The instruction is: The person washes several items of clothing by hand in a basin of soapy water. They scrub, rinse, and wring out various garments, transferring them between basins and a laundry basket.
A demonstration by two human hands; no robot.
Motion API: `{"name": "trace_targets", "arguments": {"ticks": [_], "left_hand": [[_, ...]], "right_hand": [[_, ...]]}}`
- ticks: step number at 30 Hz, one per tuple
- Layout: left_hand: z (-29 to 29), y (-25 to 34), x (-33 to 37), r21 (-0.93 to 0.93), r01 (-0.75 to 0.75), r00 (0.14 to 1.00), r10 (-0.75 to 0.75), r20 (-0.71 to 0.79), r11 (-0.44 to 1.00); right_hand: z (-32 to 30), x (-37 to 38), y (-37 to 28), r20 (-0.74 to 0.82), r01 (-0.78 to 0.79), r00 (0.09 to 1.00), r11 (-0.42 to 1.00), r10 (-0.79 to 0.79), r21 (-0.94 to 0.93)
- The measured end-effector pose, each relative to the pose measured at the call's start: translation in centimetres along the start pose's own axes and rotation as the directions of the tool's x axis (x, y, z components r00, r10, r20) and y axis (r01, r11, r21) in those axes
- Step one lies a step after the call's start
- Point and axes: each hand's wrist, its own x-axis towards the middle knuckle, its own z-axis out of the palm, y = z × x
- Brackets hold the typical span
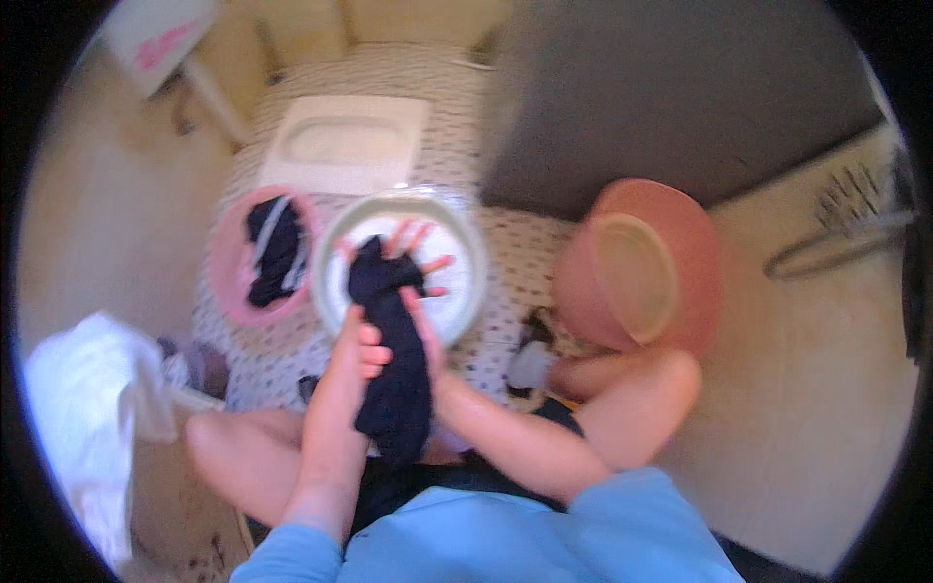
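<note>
A long piece of black cloth (394, 379) stretches between my hands, from my lap to above a pale basin (473, 248) with white, foamy-looking contents. My left hand (362, 348) presses the cloth's left side with its fingers curled. Along the other side lies my right hand (420, 316), also touching the cloth. Several spread fingers show past the cloth's far end, over the basin; blur and the cloth hide how they join the hand. To the left, a pink basin (222, 257) holds another dark cloth (275, 251) with a pale strip across it.
A salmon-pink tub (690, 262) lies tipped at the right beside a dark panel (671, 97). Beyond the basins, a white squat toilet (408, 146) is set in the patterned floor (515, 243). White fabric (92, 418) hangs at lower left. My bent knees flank the work.
</note>
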Motion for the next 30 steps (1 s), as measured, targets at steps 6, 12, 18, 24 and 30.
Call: {"name": "trace_targets", "arguments": {"ticks": [6, 12, 18, 24, 30], "left_hand": [[-0.2, 0.0, -2.2, 0.064, -0.289, 0.930, 0.296, -0.218, 0.955], [1.5, 0.2, 2.4, 0.265, -0.091, 0.796, 0.230, -0.560, 0.960], [-7.1, 0.5, 1.5, 0.555, 0.334, 0.411, 0.412, -0.813, 0.762], [-5.3, 7.2, -3.2, 0.586, -0.080, 0.676, 0.476, -0.562, 0.806], [-2.1, 18.7, -10.8, 0.600, -0.139, 0.326, 0.608, -0.723, 0.788]], "right_hand": [[1.8, -0.3, -1.5, -0.205, 0.138, 0.962, 0.969, -0.180, -0.204], [4.2, -1.6, -6.1, -0.609, -0.494, 0.709, 0.366, -0.355, -0.789], [0.2, 2.4, -4.5, -0.408, -0.744, 0.668, -0.545, -0.623, -0.386], [-1.4, 6.8, -3.4, -0.276, -0.466, 0.837, -0.353, -0.472, -0.811], [2.4, 22.8, -0.3, -0.236, -0.304, 0.887, -0.119, -0.396, -0.945]]}}
